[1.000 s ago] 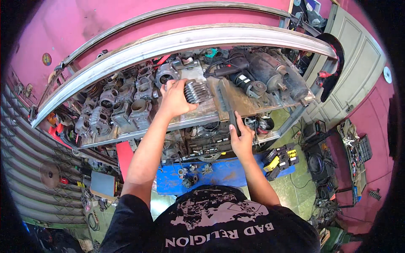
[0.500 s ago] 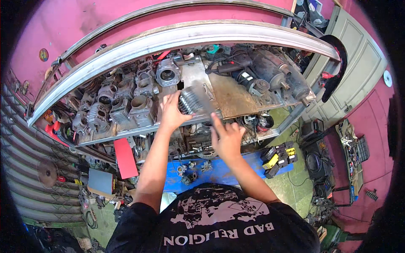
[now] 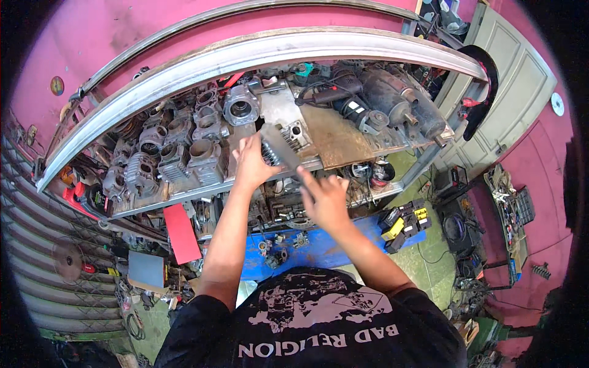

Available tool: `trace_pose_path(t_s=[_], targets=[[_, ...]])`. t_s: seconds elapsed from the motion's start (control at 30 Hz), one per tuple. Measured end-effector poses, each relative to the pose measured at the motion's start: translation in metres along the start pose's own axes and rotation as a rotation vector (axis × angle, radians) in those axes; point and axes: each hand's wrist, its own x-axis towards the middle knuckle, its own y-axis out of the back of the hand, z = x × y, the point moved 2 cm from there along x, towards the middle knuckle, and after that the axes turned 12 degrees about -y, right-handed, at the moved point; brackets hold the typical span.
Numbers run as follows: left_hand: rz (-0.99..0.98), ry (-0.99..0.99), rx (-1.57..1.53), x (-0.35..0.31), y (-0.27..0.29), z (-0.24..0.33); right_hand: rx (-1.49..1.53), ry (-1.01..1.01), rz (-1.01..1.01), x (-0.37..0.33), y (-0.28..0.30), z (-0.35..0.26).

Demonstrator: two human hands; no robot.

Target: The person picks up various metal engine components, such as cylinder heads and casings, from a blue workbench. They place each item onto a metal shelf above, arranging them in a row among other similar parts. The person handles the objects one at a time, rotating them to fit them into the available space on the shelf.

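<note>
While head view looks down, left hand (image 3: 251, 164) clasps finned metal block (image 3: 267, 154) from left, grip spread to block's width, near counter's (image 3: 243, 131) front edge. Right hand's (image 3: 325, 199) grip wraps near end of long flat tool (image 3: 283, 151), blurred, slanting across block; contact unclear. Beyond: round-bored metal housing (image 3: 241, 108). Rightward: wooden board (image 3: 337, 138).
</note>
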Motion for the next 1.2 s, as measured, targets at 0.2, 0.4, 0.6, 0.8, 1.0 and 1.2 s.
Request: trace_pose_path(t_s=[0.2, 0.4, 0.6, 0.8, 1.0, 1.2], targets=[[0.069, -0.04, 0.018, 0.006, 0.0, -0.001, -0.045, -0.229, -0.017, 0.029, -0.006, 0.039], [0.044, -0.005, 0.027, 0.002, 0.002, 0.004, 0.009, -0.219, -0.013, 0.01, -0.005, 0.064], [0.048, 0.012, -0.053, 0.002, 0.008, 0.01, 0.122, -0.251, 0.021, -0.013, -0.013, 0.06], [0.038, -0.06, -0.032, 0.002, 0.007, 0.009, 0.313, -0.229, -0.049, -0.008, -0.009, 0.064], [0.001, -0.054, -0.069, 0.01, 0.009, -0.001, 0.806, -0.553, -0.169, 0.008, -0.043, 0.102], [-0.004, -0.219, 0.206, 0.029, 0.03, 0.055, 0.993, -0.704, -0.353, 0.036, -0.055, 0.098]])
